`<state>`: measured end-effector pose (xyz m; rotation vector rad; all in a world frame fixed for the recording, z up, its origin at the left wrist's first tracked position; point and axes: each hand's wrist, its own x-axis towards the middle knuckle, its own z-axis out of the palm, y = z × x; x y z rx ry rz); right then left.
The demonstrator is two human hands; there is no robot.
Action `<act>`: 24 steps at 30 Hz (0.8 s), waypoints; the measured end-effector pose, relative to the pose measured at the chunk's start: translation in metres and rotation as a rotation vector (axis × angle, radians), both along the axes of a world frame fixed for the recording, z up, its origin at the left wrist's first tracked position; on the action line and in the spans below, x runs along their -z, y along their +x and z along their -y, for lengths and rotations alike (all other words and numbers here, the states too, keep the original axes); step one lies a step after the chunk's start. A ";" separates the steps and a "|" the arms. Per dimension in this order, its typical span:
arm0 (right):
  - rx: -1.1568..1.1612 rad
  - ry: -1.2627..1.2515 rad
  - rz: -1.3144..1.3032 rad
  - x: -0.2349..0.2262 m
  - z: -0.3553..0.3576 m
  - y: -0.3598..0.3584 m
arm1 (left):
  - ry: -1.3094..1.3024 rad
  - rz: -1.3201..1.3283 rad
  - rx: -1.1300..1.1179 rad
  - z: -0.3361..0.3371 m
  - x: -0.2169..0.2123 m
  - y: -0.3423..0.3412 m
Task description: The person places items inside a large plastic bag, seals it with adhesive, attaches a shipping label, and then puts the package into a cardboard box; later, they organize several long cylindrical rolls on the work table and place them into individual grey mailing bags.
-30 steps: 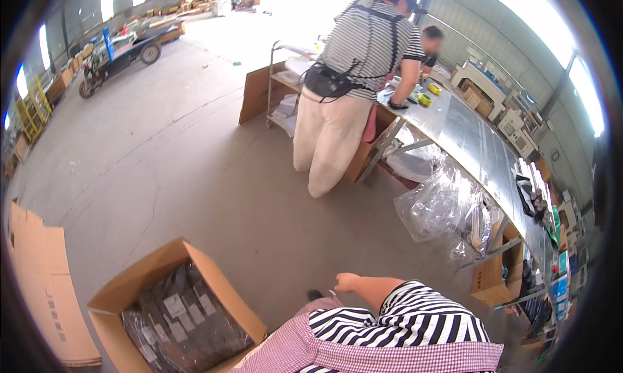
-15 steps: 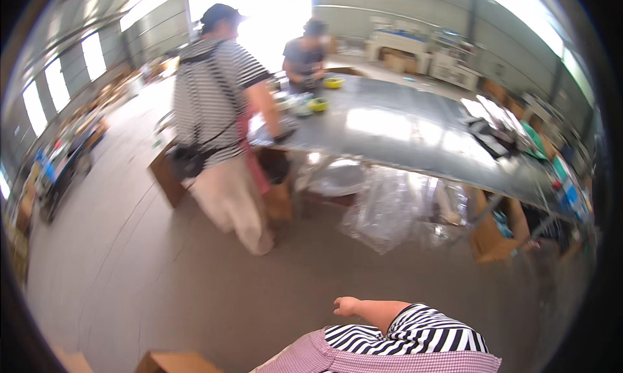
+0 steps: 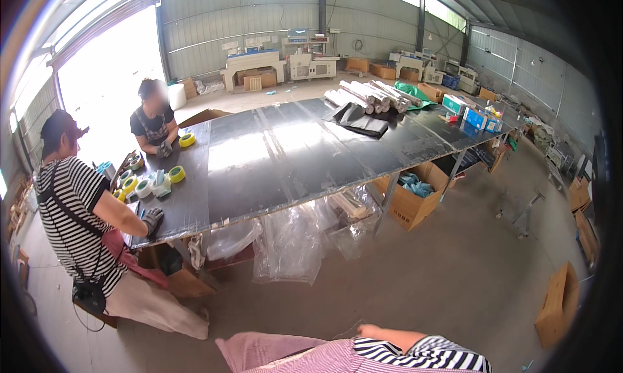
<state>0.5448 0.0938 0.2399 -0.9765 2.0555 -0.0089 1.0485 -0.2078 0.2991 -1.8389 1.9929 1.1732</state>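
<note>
— What is the room like?
— A big shed with grey metal walls and a grey floor (image 3: 454,269). A long dark shiny counter (image 3: 285,159) fills the middle.

— What lies on the counter?
— Rolls of tape (image 3: 150,181) sit at its left end, beside two other people. Grey rolled tubes (image 3: 363,95) lie at the far edge.

— And the person's own hands?
— Only a bare forearm (image 3: 389,337) in a striped sleeve (image 3: 428,357) shows, low over the floor, well apart from the counter. The hands are hidden, so nobody can tell if they hold anything.
</note>
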 end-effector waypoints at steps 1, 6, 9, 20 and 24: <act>-0.061 0.092 0.139 0.002 -0.006 -0.002 | 0.020 0.024 0.012 0.012 0.001 0.000; 0.150 0.304 0.207 0.003 -0.053 -0.028 | 0.087 0.088 0.177 0.093 0.017 -0.036; 0.216 0.304 0.110 -0.006 -0.048 -0.051 | -0.032 0.052 0.457 0.172 0.024 -0.074; 0.633 -0.337 0.259 -0.016 0.056 -0.122 | -0.258 -0.396 1.022 0.218 -0.154 -0.413; 0.747 -0.239 0.317 0.012 0.032 -0.187 | -0.197 -0.526 1.219 0.198 -0.133 -0.503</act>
